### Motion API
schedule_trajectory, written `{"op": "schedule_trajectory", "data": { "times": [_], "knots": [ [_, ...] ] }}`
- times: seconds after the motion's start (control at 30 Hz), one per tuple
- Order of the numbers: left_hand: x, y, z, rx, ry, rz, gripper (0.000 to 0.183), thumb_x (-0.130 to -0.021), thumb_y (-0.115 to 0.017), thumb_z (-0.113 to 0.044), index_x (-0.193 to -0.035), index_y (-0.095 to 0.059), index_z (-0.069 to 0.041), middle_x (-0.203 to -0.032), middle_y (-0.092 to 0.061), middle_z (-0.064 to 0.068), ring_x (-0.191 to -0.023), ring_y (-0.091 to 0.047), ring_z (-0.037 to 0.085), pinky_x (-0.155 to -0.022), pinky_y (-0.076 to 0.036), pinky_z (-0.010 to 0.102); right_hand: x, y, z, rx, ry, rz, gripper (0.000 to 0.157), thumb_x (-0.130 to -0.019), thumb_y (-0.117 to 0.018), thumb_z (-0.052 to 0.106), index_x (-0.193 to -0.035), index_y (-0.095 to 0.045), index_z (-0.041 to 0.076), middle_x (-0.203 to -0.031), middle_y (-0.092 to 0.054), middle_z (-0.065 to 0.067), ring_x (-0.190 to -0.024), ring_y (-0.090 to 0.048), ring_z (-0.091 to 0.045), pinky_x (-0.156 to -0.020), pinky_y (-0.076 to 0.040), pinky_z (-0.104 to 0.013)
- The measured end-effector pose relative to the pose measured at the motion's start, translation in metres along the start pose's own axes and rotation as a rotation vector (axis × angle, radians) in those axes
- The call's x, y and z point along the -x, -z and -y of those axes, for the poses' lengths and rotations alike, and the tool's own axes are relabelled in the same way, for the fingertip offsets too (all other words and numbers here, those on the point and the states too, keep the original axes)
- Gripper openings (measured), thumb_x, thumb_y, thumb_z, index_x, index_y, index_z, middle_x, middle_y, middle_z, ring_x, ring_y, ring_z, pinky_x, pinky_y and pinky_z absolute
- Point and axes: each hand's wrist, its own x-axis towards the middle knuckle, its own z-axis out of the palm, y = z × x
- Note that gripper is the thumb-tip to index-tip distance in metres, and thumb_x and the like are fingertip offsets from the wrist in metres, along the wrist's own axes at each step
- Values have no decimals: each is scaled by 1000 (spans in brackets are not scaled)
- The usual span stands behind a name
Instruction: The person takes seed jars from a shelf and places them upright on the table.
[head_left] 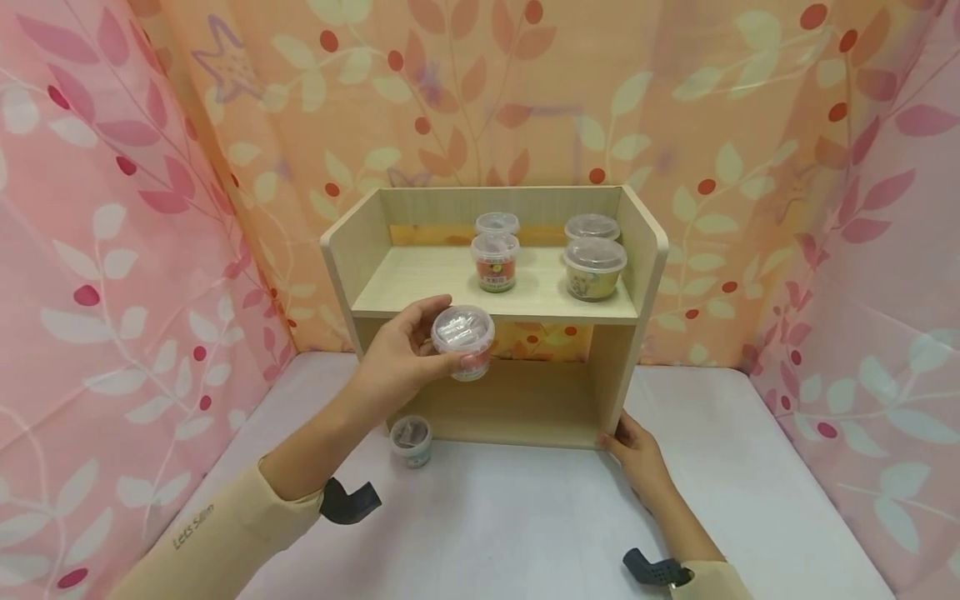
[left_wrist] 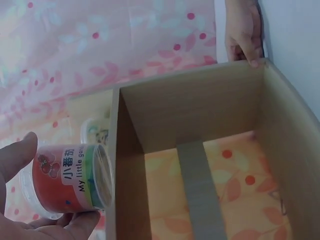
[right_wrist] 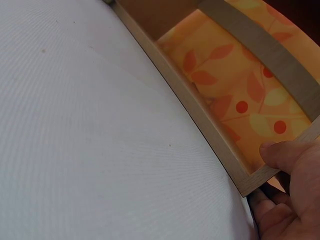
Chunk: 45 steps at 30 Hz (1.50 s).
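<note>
My left hand (head_left: 396, 358) grips a small clear-lidded plastic cup (head_left: 472, 360) in front of the upper board of a two-tier wooden shelf (head_left: 495, 307). In the left wrist view the cup (left_wrist: 57, 177) lies tilted sideways between thumb and fingers, its red label printed with tomatoes and "My little garden". My right hand (head_left: 637, 462) holds the shelf's lower right front corner, with the thumb (right_wrist: 275, 152) on the side panel's edge and the other fingers behind it. Another lidded cup (head_left: 412, 442) stands on the white table by the shelf's lower left corner.
On the upper board stand a red-labelled cup (head_left: 495, 265) with another cup (head_left: 497, 222) behind it. To their right, a wider yellow-labelled tub (head_left: 593, 275) has a similar tub (head_left: 592, 226) behind. Patterned curtains (head_left: 480, 100) surround the white table (head_left: 510, 517).
</note>
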Motion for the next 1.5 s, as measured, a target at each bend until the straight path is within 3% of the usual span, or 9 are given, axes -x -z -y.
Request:
{"op": "schedule_trajectory", "data": {
  "times": [0.2, 0.57, 0.97, 1.5],
  "knots": [
    [8, -8, 19, 30, 9, 34, 82, -80, -85, 1, -151, -44, -6, -142, -54, 12, -127, -59, 26, -98, -54, 22, 1, 0, 0, -8, -16, -7, 74, -98, -71, 13, -160, -32, 6, -157, -42, -24, -144, -41, -41, -94, -42, -5],
    [17, -22, 56, 53, 44, 8, 78, -79, -87, 0, -147, -49, -4, -138, -55, 15, -123, -59, 25, -99, -54, 22, 2, -2, 7, -25, -18, 6, 73, -98, -69, 10, -160, -31, 4, -157, -40, -26, -145, -40, -41, -94, -42, -4],
    [19, -42, 104, -3, 69, -48, 78, -75, -92, -8, -143, -54, -8, -134, -59, 11, -123, -60, 25, -108, -51, 35, 2, -3, 3, -49, -11, -1, 74, -97, -71, 11, -160, -32, 6, -156, -42, -25, -144, -42, -40, -94, -44, -6],
    [17, -58, 172, 1, 113, -91, 84, -73, -93, -9, -146, -50, -2, -140, -57, 16, -132, -56, 32, -113, -46, 46, 0, 0, 2, -25, -14, -1, 74, -97, -70, 10, -160, -32, 6, -157, -41, -25, -145, -40, -40, -95, -42, -6]
  ]
}}
